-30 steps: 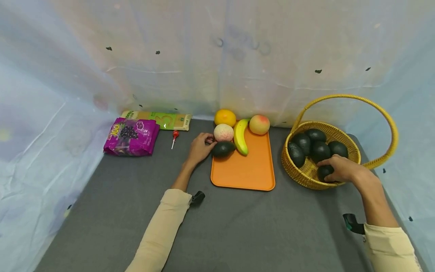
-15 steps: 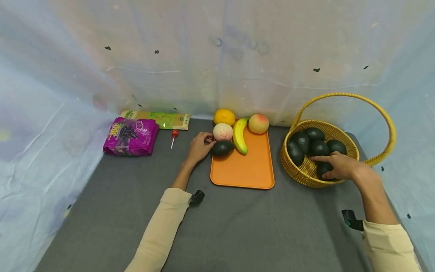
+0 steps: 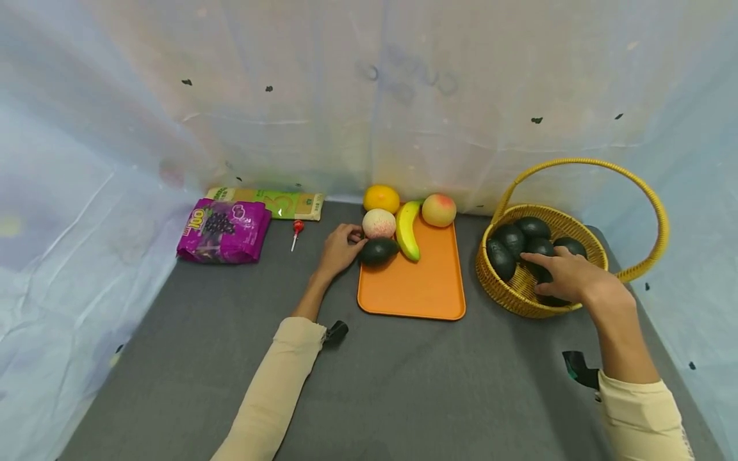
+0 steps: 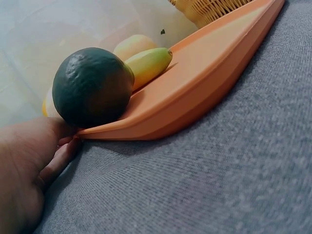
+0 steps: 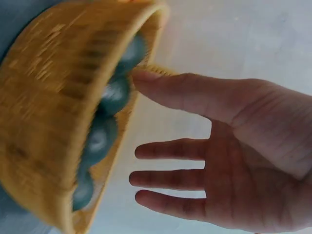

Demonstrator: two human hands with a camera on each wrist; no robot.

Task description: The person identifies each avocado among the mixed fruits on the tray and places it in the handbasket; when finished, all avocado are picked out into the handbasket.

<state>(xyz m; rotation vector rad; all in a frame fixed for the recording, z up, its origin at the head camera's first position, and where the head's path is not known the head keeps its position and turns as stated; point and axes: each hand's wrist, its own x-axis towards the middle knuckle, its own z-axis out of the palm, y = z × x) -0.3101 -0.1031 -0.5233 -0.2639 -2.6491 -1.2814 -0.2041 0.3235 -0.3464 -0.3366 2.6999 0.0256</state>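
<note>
My left hand (image 3: 339,251) is at the left edge of the orange tray (image 3: 412,294). In the left wrist view, thumb and fingers pinch the tray's rim beside a dark green avocado (image 4: 92,87). That avocado lies on the tray with a pale speckled peach (image 3: 379,224), a yellow banana (image 3: 407,232), an orange-yellow round fruit (image 3: 382,199) and a blushed peach (image 3: 439,210). Over the yellow wicker basket (image 3: 510,298) is my right hand (image 3: 576,278), its fingers straight and spread, holding nothing. Several avocados (image 3: 500,259) lie inside the basket, partly hidden by this hand.
A purple snack bag (image 3: 223,232) lies at the left, before a green and tan packet (image 3: 282,205). A red lollipop (image 3: 297,228) is between them and the tray. The basket's tall handle (image 3: 660,218) arches to the right. A pale curtain (image 3: 323,96) hangs behind.
My right hand has let go of the avocado low in the basket, risen and spread its fingers, shifting slightly left. The left hand and the tray have stayed in place.
</note>
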